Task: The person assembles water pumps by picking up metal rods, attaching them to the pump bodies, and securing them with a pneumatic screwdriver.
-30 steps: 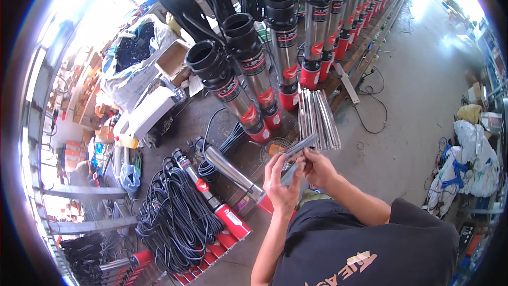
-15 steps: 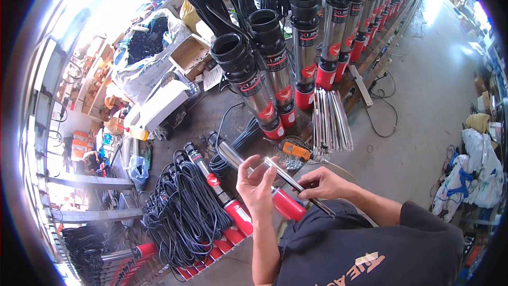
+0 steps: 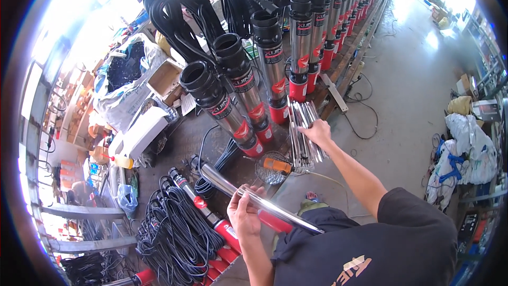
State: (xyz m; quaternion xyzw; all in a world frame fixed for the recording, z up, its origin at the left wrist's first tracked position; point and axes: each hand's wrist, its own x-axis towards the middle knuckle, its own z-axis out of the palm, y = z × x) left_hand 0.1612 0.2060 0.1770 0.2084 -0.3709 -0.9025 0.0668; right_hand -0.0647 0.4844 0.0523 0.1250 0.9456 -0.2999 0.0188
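My left hand (image 3: 244,213) grips the middle of a long shiny steel tube with a red end, a slim pump body (image 3: 254,197) lying slanted across my lap. My right hand (image 3: 317,131) is stretched out forward and rests on a bundle of thin bright metal strips (image 3: 304,135) that stands on the floor against the rack. Its fingers curl on the top strips; whether they grip one I cannot make out.
A long row of upright steel pumps (image 3: 264,74) with red bases and black cable coils runs along a rack ahead. More pumps and black cable coils (image 3: 177,238) lie at my lower left. An orange tool in a wire basket (image 3: 275,167) sits near my knees. White sacks (image 3: 468,151) are at the right.
My right hand left the tube and reached forward to the bundle of metal strips. My left hand kept its hold on the tube, which now lies lower across my lap.
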